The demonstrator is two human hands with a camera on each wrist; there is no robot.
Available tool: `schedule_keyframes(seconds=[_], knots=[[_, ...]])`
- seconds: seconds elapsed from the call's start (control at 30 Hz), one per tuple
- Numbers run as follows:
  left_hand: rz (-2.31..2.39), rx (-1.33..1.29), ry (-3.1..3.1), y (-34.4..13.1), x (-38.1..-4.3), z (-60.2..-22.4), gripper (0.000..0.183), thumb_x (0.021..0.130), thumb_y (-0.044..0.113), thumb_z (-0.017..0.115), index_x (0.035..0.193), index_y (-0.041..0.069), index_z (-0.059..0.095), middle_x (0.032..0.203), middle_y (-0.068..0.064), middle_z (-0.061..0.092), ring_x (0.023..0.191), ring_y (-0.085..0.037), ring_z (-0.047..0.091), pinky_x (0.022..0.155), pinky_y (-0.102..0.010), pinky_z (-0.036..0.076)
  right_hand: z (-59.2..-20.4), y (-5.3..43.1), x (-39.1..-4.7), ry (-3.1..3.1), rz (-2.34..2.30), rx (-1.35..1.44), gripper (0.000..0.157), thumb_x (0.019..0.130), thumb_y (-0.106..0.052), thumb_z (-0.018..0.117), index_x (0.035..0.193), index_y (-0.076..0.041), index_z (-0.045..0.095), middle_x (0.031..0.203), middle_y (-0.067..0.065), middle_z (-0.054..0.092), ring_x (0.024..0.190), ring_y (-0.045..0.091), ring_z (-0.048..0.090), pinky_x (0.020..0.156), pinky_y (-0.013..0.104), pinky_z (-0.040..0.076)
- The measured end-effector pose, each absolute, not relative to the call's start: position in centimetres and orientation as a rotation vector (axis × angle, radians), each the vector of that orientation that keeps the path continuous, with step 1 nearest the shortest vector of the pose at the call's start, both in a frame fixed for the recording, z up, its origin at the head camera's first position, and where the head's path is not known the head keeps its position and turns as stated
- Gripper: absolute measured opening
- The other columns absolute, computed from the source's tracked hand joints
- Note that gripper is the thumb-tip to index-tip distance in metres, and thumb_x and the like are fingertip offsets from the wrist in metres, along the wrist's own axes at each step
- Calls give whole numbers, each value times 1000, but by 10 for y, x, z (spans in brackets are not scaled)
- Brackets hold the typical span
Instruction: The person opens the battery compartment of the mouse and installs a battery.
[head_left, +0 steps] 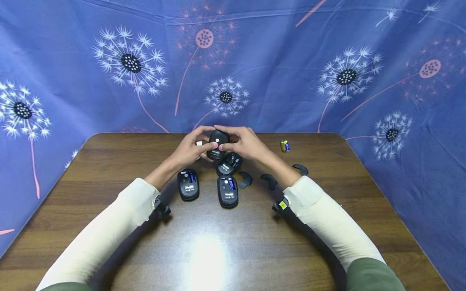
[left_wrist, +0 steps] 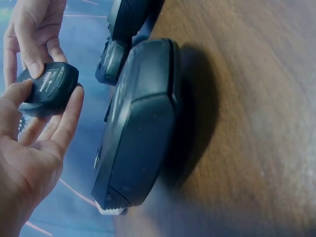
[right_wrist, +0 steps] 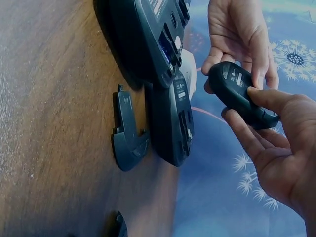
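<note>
A black computer mouse (head_left: 218, 141) is held up, underside facing me, over the far part of the table. My left hand (head_left: 188, 148) grips its left side, and the thumb lies on the underside. On the other side my right hand (head_left: 248, 142) grips it too, its thumb pressing the underside. In the left wrist view both hands' fingers curl round the mouse (left_wrist: 52, 84). Just below the hands another upturned mouse (head_left: 230, 163) lies with its battery bay uncovered. Nearer me are two more upturned mice, one on the left (head_left: 188, 186) and one in the middle (head_left: 228, 194), each showing a blue battery.
Three curved black battery covers (head_left: 245, 179) lie right of the mice, one close to the right forearm. Two small batteries (head_left: 285, 146) lie at the far right. A white object (head_left: 199, 143) is partly hidden behind the left hand. A patterned blue cloth (head_left: 276, 81) hangs behind the table.
</note>
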State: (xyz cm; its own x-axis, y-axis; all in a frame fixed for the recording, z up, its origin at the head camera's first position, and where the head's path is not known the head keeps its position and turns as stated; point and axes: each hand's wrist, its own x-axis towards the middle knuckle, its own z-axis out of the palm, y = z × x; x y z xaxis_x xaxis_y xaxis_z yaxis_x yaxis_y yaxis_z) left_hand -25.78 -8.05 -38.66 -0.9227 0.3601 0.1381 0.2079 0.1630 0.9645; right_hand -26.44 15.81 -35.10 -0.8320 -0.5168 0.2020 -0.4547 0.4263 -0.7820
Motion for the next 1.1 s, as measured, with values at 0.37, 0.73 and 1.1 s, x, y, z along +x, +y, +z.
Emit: schedule_keyframes(seconds=[0.37, 0.73, 1.1], knots=[[1896, 566, 2236, -83, -257, -388, 55, 111, 9, 72, 162, 11, 54, 114, -18, 70, 85, -22, 80, 84, -64, 72, -354, 158, -264, 2580, -1444, -908, 57, 102, -10, 84, 157, -12, 67, 130, 21, 82, 114, 33, 84, 93, 41, 74], [1916, 561, 2237, -83, -257, -386, 55, 109, 7, 74, 161, 9, 55, 112, -19, 72, 84, -22, 81, 85, -67, 70, -352, 157, -263, 2731, -1401, -924, 47, 100, -13, 88, 145, -11, 73, 127, 17, 83, 114, 32, 83, 102, 43, 71], [1918, 533, 2263, -80, -256, -386, 53, 109, 8, 74, 160, 10, 57, 113, -22, 73, 81, -21, 81, 84, -68, 70, -351, 156, -261, 2951, -1261, -1006, 43, 98, -14, 90, 139, -10, 76, 126, 13, 84, 113, 30, 82, 102, 48, 69]])
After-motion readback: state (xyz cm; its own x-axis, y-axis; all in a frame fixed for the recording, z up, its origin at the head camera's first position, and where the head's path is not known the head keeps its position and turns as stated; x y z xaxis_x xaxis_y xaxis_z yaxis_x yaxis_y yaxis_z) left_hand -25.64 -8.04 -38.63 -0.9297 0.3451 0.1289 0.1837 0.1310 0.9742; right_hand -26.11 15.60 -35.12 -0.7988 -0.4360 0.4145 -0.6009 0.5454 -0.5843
